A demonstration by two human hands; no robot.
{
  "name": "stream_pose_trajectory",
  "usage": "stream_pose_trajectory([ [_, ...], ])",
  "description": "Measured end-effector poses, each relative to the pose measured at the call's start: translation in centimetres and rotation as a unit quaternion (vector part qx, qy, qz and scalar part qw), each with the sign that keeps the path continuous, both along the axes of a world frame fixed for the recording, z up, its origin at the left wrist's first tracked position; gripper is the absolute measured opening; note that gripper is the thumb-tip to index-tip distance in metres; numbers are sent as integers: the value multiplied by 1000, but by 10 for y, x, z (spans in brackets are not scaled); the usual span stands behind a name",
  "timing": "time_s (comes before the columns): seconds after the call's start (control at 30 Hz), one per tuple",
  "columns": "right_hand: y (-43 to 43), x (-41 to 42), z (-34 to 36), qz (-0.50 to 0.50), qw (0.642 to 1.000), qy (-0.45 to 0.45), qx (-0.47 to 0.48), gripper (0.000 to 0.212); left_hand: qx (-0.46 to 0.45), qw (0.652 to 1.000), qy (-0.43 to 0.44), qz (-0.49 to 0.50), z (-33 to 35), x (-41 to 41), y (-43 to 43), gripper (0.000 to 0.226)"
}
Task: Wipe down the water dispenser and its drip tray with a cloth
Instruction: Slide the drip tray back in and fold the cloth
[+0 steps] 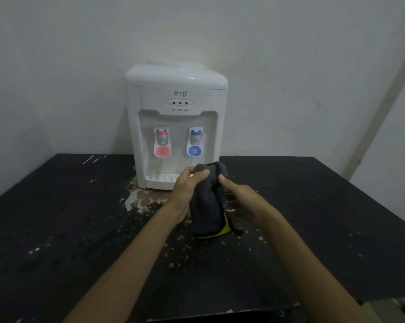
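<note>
From the head camera I see both my hands raised in front of me over the black table, with the grey cloth between them. My left hand has its fingers curled round the top of the cloth, bunching it into a pad, while the rest hangs down with a yellow edge showing at the bottom. My right hand comes in from the other side, its thumb against the cloth's upper right fold. It seems to pinch that fold, though its lower fingers are blurred. I judge that I hold the cloth this way to gather it into a firm wad before any wiping begins, since loose fabric would drag.

The white water dispenser stands at the back of the table against the wall, just beyond my hands and apart from the cloth. Its red tap and blue tap sit side by side in the recess, and the drip tray juts out below them, partly hidden by my left hand. The tabletop in front of the tray is worn pale and flaked, probably from spilled water.
</note>
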State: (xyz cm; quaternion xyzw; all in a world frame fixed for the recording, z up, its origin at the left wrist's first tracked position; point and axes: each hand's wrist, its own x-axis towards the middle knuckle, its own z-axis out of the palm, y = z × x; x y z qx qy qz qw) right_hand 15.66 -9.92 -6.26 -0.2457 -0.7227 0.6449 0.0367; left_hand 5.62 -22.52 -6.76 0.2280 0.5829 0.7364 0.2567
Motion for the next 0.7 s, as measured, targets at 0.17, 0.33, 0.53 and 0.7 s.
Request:
stream_pose_trajectory([
  [0.17, -2, 1, 9, -15, 998, 19, -53, 57, -39, 997, 67, 8, 6, -1, -2, 14],
  [0.33, 1, -1, 13, -11, 996, -42, -81, 75, -42, 994, 96, -6, 11, -1, -3, 9],
  [0.53, 0, -6, 4, -29, 995, 68, -73, 59, -20, 995, 95, 7, 20, -1, -1, 12],
  [0.7, 1, -5, 9, -64, 972, 116, -197, 39, -7, 999, 50, 4, 14, 0, 3, 7],
])
